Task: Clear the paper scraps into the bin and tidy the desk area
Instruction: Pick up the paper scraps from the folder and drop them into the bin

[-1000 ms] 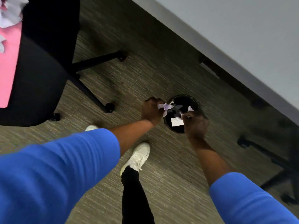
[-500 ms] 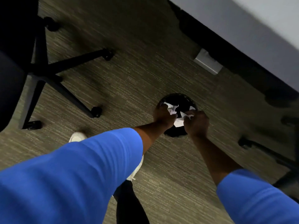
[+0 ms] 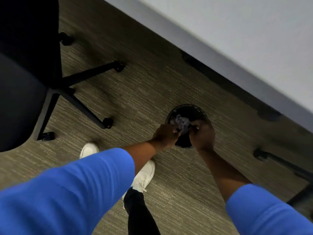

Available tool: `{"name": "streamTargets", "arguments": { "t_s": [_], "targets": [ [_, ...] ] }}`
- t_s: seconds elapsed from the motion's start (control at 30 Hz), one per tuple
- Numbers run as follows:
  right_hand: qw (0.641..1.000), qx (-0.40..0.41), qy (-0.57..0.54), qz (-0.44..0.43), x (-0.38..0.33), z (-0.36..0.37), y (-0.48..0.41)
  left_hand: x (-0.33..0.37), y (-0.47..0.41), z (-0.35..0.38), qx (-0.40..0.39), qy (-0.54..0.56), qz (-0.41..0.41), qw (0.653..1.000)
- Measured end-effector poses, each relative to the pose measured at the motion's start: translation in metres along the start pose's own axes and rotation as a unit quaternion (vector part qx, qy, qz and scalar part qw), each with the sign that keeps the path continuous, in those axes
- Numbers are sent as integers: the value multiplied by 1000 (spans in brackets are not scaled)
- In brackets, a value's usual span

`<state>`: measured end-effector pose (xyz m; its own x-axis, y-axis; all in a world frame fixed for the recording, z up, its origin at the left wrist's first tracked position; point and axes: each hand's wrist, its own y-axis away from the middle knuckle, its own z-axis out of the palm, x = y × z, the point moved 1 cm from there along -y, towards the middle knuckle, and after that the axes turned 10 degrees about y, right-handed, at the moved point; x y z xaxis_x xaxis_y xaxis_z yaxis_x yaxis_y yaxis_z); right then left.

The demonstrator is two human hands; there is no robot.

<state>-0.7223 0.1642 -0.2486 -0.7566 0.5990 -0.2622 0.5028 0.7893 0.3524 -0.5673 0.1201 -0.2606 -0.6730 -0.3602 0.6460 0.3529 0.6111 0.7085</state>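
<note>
- Paper scraps (image 3: 181,123): a crumpled pale bundle sits right over the mouth of the bin (image 3: 199,110), pinched between both hands, so whatever falls loose should land inside, not on the carpet (image 3: 152,92).
- Left hand (image 3: 166,135): curled tight on the near-left side of the bundle, fingers closed around paper.
- Right hand (image 3: 202,133): cupped over the bundle's right side above the bin's near rim, fingers bent onto the paper; it seems to be pressing the wad down.
- Bin: round, dark, standing on the carpet near the desk (image 3: 237,39) edge, partly covered by the hands.
- Office chair (image 3: 25,82): well apart to the left.
- Judgement: the drop looks not yet finished; whether more scraps lie on the desk cannot be told, as only 1 bare stretch of it shows.
</note>
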Motion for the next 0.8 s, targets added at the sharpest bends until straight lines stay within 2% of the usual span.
{"name": "streamTargets", "arguments": {
  "t_s": [0.2, 0.43, 0.57, 0.67, 0.8],
  "targets": [
    [998, 10, 17, -52, -57, -20, 28, 0, 45, -53, 53, -33, -27, 998],
    [994, -58, -32, -87, -160, -47, 60, -22, 100, -133, 133, -5, -83, 988],
    [987, -108, -13, -116, -228, -63, 73, -20, 147, -204, 206, 27, -53, 977],
    [982, -90, -48, -157, -270, -62, 81, -28, 172, -257, 266, 32, -31, 963],
    [972, -177, -37, -151, -336, -61, 89, -44, 200, -328, 323, 14, -21, 946]
  ]
}}
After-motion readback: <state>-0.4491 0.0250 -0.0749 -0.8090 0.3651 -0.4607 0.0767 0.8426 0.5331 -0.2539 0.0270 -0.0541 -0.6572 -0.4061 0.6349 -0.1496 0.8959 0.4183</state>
